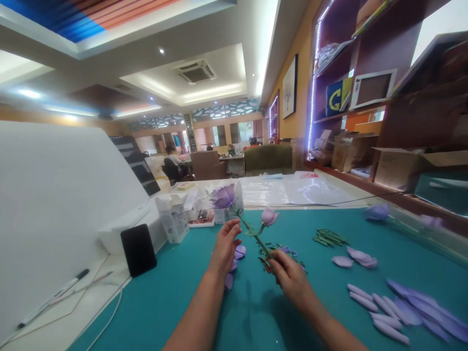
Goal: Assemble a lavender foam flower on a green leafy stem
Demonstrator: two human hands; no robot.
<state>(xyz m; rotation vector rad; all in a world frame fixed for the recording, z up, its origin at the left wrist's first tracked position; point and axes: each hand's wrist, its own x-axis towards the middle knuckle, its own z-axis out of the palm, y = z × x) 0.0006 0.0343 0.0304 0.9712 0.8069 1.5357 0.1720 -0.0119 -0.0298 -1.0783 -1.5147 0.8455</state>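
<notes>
My right hand (pixel 288 275) is closed around the lower green stem of an artificial flower (pixel 252 230), which leans up and to the left above the table. At the stem's upper end is an open purple bloom (pixel 224 196); a side branch bears a paler, closed bud (pixel 269 216). My left hand (pixel 225 243) is raised beside the stem, just under the open bloom. Its fingers are bent and apart, and nothing shows in them. Purple petals (pixel 239 252) lie partly hidden behind my left hand. Small green and purple pieces (pixel 287 251) are scattered behind my right hand.
On the green mat (pixel 175 302) lie green stem pieces (pixel 329 237), loose petals (pixel 361 257), slim lilac buds (pixel 387 312) and long purple petals (pixel 427 307). A black tablet-like panel (pixel 138 250) and white boxes (pixel 173 219) stand at left. People sit at far tables.
</notes>
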